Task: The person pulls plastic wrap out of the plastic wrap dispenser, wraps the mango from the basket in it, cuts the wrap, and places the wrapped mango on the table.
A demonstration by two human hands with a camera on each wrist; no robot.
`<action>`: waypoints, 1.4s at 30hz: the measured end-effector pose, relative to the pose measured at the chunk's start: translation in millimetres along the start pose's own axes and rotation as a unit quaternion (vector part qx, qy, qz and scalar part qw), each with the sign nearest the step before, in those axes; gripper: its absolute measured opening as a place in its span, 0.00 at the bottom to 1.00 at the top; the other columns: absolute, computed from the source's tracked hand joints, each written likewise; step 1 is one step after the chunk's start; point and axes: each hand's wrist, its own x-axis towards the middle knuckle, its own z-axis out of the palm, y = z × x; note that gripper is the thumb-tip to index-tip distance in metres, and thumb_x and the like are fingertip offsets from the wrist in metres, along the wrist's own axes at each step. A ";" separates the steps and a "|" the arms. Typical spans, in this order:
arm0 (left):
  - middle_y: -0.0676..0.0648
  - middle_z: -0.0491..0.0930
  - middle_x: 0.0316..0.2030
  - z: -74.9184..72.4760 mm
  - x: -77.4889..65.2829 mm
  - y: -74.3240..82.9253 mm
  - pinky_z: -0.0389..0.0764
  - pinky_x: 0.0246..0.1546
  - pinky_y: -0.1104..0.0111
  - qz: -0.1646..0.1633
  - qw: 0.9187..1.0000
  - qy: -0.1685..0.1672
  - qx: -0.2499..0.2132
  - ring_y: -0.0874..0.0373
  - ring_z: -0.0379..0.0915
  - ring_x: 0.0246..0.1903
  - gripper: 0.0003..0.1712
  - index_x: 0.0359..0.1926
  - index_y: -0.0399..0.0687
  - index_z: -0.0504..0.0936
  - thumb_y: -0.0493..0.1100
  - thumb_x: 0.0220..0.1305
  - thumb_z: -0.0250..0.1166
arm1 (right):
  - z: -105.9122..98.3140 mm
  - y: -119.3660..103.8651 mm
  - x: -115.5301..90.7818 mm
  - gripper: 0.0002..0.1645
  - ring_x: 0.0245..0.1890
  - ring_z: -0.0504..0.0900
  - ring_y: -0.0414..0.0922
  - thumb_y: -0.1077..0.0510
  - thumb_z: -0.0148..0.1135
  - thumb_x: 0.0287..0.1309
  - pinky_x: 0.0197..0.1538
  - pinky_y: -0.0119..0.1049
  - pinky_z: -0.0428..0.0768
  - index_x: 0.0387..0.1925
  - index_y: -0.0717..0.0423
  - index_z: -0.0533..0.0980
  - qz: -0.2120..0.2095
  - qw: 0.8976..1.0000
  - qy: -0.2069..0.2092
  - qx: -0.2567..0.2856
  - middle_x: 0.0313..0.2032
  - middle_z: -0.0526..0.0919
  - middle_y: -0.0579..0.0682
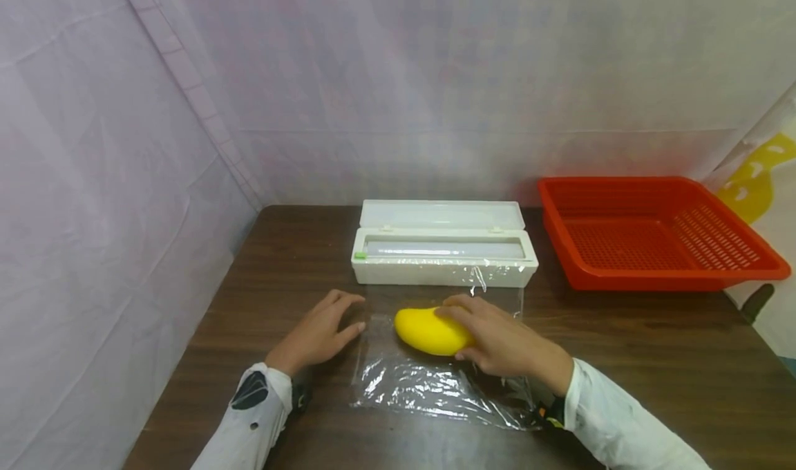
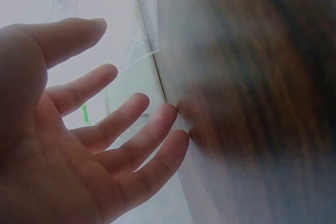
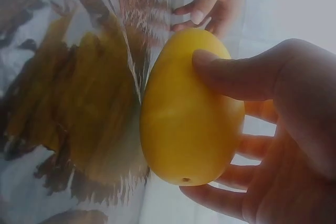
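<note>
A smooth yellow mango [image 1: 429,330] is gripped by my right hand [image 1: 500,339], thumb on the near side and fingers round the far side. In the right wrist view the mango [image 3: 184,119] stands close over clear cling film [image 1: 423,387], which mirrors its yellow. The film lies over the table, drawn out from a white cling film box [image 1: 444,273]. At the film's left edge is my left hand [image 1: 320,332], holding nothing. Its fingers [image 2: 157,171] are spread and loosely bent in the left wrist view, the lower fingertips right at the wooden tabletop.
The box's white lid [image 1: 443,214] is tipped back, and a green piece [image 1: 360,256] sits at its left end. A red plastic basket [image 1: 671,280] with slotted sides stands at the back right of the brown wooden table [image 1: 267,262]. Pale curtains [image 1: 435,76] hang behind and at the left.
</note>
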 end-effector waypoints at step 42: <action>0.47 0.75 0.56 24.2 25.5 55.4 0.77 0.59 0.54 0.151 0.988 -0.002 0.035 0.55 0.68 0.54 0.31 0.60 0.50 0.78 0.58 0.59 0.69 | 6.6 -1.1 -6.9 0.49 0.59 0.73 0.54 0.52 0.76 0.46 0.59 0.58 0.78 0.69 0.54 0.64 0.016 1.000 0.005 -0.008 0.67 0.69 0.59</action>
